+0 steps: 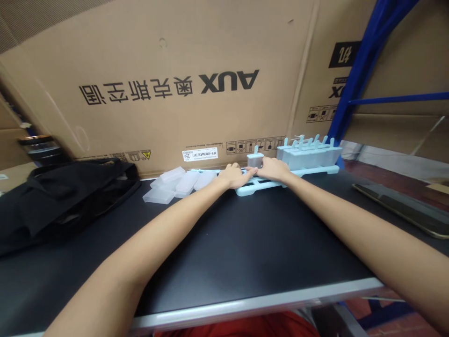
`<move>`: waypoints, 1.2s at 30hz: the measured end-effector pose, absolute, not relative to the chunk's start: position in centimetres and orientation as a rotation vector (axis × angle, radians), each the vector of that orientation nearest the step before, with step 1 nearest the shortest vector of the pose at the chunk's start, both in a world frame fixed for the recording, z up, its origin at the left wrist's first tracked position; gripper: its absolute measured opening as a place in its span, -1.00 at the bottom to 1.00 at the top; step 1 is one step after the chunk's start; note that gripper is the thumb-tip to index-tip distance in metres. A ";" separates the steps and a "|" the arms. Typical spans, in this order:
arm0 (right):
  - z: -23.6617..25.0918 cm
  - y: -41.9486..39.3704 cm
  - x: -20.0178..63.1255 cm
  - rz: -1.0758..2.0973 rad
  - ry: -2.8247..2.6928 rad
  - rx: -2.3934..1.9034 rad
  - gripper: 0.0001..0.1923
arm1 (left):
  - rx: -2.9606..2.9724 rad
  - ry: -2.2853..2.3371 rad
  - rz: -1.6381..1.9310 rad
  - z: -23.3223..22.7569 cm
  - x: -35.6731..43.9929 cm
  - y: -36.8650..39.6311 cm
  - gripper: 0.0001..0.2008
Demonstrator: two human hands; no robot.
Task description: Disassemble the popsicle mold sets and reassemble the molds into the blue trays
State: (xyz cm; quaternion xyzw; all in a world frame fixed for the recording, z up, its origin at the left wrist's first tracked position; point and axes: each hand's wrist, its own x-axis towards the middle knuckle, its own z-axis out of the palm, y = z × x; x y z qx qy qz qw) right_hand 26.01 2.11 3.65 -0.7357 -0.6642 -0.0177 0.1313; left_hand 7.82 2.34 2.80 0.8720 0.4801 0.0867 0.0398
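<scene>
A light-blue popsicle mould rack [257, 188] lies on the black tabletop. Upright in it, between my hands, is a single popsicle mould [255, 160] with a clear body and a blue stick lid. My right hand [275, 169] is closed on the right side of this mould. My left hand [234, 177] grips the left end of the rack, its thumb reaching right toward the mould's base. Several lidded moulds [308, 155] stand in the right part of the rack. Left of my left hand, several loose clear mould bodies [187, 182] lie in a pile; a blue stick piece [199, 171] rests behind them.
A large cardboard box [157, 117] stands right behind the rack. At the left lie a black bag [70, 201] and a dark cup [40, 150]. A phone [403, 210] lies at the right, near a blue metal post [354, 84]. The table's metal edge [259, 302] runs in front.
</scene>
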 end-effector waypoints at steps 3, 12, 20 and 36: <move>4.0 2.3 25.5 -0.007 -1.859 -2.149 -0.08 | 2.685 1.457 0.225 2.5 7.9 2.6 0.08; 3.6 2.3 24.6 0.006 -1.726 -2.118 -0.07 | 2.803 1.558 0.419 3.3 8.2 -0.5 -0.08; 3.8 1.8 24.5 -0.008 -1.724 -2.088 -0.07 | 2.999 1.361 0.319 2.6 8.0 -3.5 -0.16; 3.8 1.8 24.4 -0.082 -1.669 -2.101 -0.08 | 3.001 1.306 0.388 2.0 7.2 -2.6 -0.17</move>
